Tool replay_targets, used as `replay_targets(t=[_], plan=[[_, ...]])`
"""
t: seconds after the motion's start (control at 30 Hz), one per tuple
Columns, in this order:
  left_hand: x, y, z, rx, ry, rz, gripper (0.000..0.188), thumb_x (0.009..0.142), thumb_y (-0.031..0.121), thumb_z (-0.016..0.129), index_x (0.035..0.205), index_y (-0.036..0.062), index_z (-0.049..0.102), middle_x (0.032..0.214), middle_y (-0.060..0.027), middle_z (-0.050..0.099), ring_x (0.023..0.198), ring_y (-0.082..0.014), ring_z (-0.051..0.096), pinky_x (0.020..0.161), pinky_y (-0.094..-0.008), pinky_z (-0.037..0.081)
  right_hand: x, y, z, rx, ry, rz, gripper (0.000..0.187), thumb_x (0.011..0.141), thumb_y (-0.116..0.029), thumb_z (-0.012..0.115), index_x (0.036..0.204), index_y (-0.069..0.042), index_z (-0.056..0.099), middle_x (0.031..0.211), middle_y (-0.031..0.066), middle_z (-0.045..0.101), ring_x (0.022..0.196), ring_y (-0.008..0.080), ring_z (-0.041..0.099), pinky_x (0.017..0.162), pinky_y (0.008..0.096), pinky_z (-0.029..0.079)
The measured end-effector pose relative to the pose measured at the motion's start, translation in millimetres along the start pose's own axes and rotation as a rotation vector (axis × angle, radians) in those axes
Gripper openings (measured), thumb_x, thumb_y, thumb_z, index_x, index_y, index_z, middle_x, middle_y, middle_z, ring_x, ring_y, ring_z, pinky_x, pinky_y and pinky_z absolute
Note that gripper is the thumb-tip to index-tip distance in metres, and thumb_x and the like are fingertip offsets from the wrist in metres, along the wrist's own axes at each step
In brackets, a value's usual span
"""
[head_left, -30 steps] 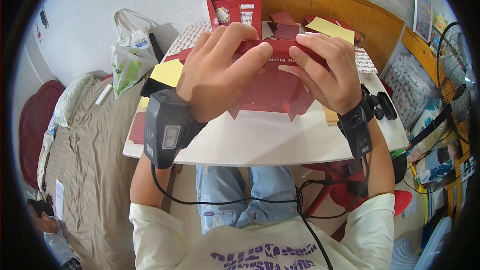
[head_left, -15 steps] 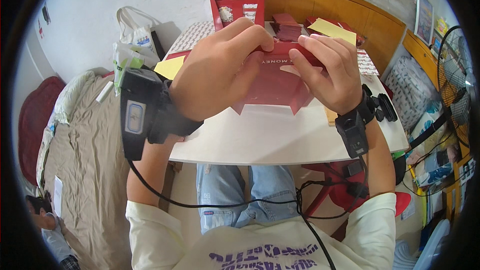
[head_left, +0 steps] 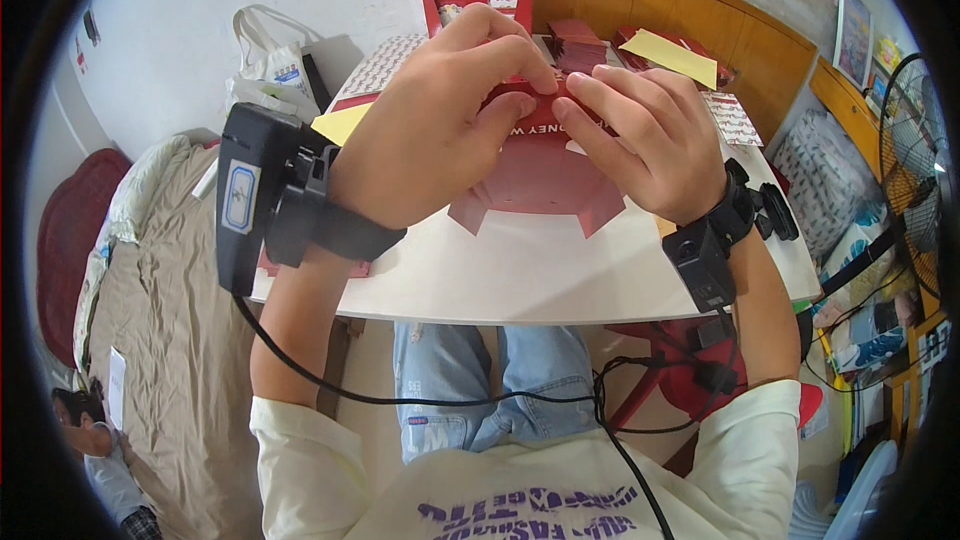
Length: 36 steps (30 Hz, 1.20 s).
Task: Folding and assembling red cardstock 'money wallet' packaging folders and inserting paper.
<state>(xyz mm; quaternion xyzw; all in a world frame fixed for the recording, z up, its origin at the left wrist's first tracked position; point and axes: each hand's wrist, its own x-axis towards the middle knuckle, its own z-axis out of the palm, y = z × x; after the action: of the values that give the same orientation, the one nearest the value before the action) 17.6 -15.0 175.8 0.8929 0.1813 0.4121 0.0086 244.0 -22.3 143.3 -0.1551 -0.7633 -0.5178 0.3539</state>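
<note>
Head view: left hand [head_left: 435, 130] and right hand [head_left: 650, 145] each hold the upper folded edge of the red carton [head_left: 545, 175] in a narrow thumb-and-finger pinch, fingertips close together. Carton body extends toward 6 o'clock from the grip, lower flaps splayed at 5 and 7 over the white table [head_left: 470, 290].

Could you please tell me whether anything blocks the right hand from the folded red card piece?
Nothing visible does: the bare right hand touches the folded red card piece at its upper edge, beside the bare left hand.
</note>
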Motion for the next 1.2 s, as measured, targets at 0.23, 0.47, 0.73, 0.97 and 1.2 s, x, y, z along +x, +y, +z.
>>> replay_targets(t=[0.23, 0.47, 0.73, 0.97, 1.2], plan=[[-1.3, 5.3, 8.5, 0.075, 0.041, 0.064, 0.019, 0.081, -0.006, 0.065, 0.100, -0.0013, 0.064, 0.114, -0.0099, 0.051, 0.090, -0.0189, 0.061, 0.079, -0.0287, 0.053, -3.8, 4.0, 1.0, 0.025, 0.006, 0.023, 0.030, 0.077, -0.008, 0.068, 0.107, -0.006, 0.068, 0.115, 0.0048, 0.061, 0.100, 0.0192, 0.059, 0.081, 0.0326, 0.047], [-3.6, -4.3, 15.3, 0.251, 0.093, 0.189, 0.033, 0.073, -0.002, 0.075, 0.105, -0.0004, 0.067, 0.113, -0.0107, 0.052, 0.093, -0.0225, 0.061, 0.079, -0.0303, 0.054, -5.3, 5.8, 3.2, 0.085, 0.014, 0.074, 0.030, 0.076, -0.007, 0.067, 0.107, -0.005, 0.068, 0.113, 0.0038, 0.061, 0.098, 0.0191, 0.060, 0.082, 0.0322, 0.047], [-3.9, -4.5, 20.7, 0.353, 0.168, 0.234, 0.025, 0.071, 0.003, 0.075, 0.096, 0.0036, 0.071, 0.094, -0.0038, 0.061, 0.086, -0.0204, 0.060, 0.078, -0.0327, 0.046, -5.9, 4.7, 2.0, 0.123, 0.001, 0.113, 0.028, 0.077, -0.009, 0.068, 0.105, -0.007, 0.069, 0.107, 0.0009, 0.063, 0.096, 0.0156, 0.060, 0.083, 0.0315, 0.046], [-11.8, -1.4, 27.8, 0.388, 0.268, 0.197, 0.020, 0.071, 0.003, 0.075, 0.091, 0.0069, 0.072, 0.087, -0.0015, 0.063, 0.084, -0.0193, 0.060, 0.077, -0.0313, 0.039, -7.5, 4.8, -14.2, 0.180, -0.055, 0.240, 0.035, 0.074, -0.014, 0.073, 0.109, -0.010, 0.068, 0.107, -0.0007, 0.063, 0.098, 0.0165, 0.060, 0.088, 0.0345, 0.045], [-12.8, -4.8, 27.6, 0.368, 0.269, 0.192, 0.020, 0.074, 0.001, 0.074, 0.092, 0.0062, 0.071, 0.092, -0.0034, 0.064, 0.086, -0.0201, 0.060, 0.079, -0.0317, 0.041, -15.9, 8.8, -7.3, 0.238, -0.031, 0.281, 0.039, 0.073, -0.011, 0.074, 0.112, -0.009, 0.067, 0.109, 0.0005, 0.062, 0.096, 0.0196, 0.059, 0.082, 0.0326, 0.048]])
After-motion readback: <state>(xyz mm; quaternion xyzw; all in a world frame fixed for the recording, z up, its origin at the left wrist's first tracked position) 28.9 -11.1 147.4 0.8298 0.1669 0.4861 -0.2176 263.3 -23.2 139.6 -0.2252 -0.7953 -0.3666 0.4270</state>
